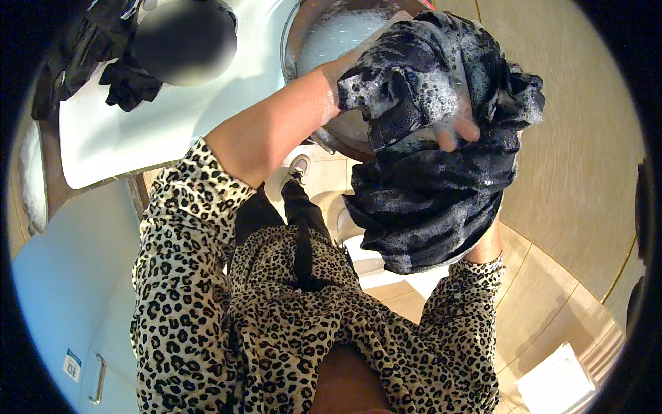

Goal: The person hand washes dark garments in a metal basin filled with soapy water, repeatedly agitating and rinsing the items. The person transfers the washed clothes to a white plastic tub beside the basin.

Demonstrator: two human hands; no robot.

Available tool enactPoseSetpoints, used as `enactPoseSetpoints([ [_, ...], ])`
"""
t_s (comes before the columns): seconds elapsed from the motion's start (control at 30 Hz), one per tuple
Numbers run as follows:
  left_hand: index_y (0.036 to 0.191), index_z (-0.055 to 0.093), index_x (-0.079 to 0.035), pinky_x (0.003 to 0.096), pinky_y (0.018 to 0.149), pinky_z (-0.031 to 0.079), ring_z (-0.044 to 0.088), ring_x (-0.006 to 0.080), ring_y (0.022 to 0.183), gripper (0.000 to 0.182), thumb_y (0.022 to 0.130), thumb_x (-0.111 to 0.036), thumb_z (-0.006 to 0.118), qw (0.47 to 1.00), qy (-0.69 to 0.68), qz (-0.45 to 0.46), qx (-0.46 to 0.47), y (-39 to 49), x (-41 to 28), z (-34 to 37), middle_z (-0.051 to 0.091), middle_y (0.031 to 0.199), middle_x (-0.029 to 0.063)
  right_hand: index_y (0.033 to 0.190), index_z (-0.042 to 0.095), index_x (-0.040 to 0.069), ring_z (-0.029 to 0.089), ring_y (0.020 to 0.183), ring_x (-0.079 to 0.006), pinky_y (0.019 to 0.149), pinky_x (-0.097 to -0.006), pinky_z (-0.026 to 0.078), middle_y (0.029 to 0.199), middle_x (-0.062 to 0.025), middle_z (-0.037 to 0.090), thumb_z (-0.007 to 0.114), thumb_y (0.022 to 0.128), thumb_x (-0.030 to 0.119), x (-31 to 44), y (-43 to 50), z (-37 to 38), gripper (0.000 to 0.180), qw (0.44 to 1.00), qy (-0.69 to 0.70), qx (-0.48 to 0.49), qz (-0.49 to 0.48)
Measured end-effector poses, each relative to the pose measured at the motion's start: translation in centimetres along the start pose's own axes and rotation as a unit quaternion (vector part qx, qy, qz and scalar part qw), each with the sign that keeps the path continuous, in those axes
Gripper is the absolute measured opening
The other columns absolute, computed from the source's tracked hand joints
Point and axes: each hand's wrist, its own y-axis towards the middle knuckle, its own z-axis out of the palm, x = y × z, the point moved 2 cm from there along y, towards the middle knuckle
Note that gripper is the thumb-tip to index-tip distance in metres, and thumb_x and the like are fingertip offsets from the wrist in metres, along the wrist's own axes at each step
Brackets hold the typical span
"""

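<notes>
A wet black garment (434, 196), streaked with soap suds, is bunched up in both my hands, partly over a round basin (297, 41) of foamy water. My left hand (395, 26) reaches up under its upper part and is mostly covered by cloth and foam. A pair of fingertips shows against the sudsy cloth near its middle; which hand they belong to is not fully clear. My right hand is hidden behind the lower folds, with only the wrist (486, 246) showing below them, and the garment hangs bunched over it.
More black cloth (129, 83) lies on the white counter (124, 139) at upper left, beside a blurred round patch. A pale blue cabinet front (62, 274) with a metal handle (100, 378) stands at lower left. A white boxy object (558, 380) is on the tiled floor at lower right.
</notes>
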Motion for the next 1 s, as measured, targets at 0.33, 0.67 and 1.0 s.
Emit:
enactPoseSetpoints([
  [0.33,0.116,0.055,-0.008,0.0411,0.090,0.045,0.056,0.0259,0.105,0.034,0.095,-0.027,0.036,1.000,0.027,-0.007,-0.003,0.6,0.2,0.2,0.058,0.114,0.0110,0.099,0.056,-0.002,0.062,0.075,-0.0229,0.068,-0.0333,0.052,0.086,-0.0152,0.062,0.059,0.070,0.024,0.1,0.5,-1.4,0.039,1.000,0.001,0.000,-0.015],
  [0.67,0.114,0.055,-0.007,0.0416,0.089,0.046,0.057,0.0263,0.104,0.033,0.094,-0.027,0.037,0.996,0.083,-0.042,-0.016,2.2,2.0,-0.1,0.059,0.112,0.0116,0.094,0.062,-0.003,0.062,0.082,-0.0214,0.079,-0.0305,0.050,0.092,-0.0127,0.064,0.062,0.074,0.018,-1.9,-1.5,-5.1,0.029,0.990,-0.065,-0.121,0.017],
  [1.0,0.111,0.055,-0.006,0.0422,0.088,0.046,0.058,0.0267,0.102,0.032,0.094,-0.026,0.037,0.981,0.157,-0.080,-0.075,3.4,4.1,-1.0,0.059,0.110,0.0123,0.067,0.064,0.002,0.059,0.068,-0.0319,0.069,-0.0386,0.048,0.069,-0.0160,0.061,0.063,0.074,0.053,-3.8,1.2,-2.0,0.051,0.522,-0.847,-0.022,-0.098],
])
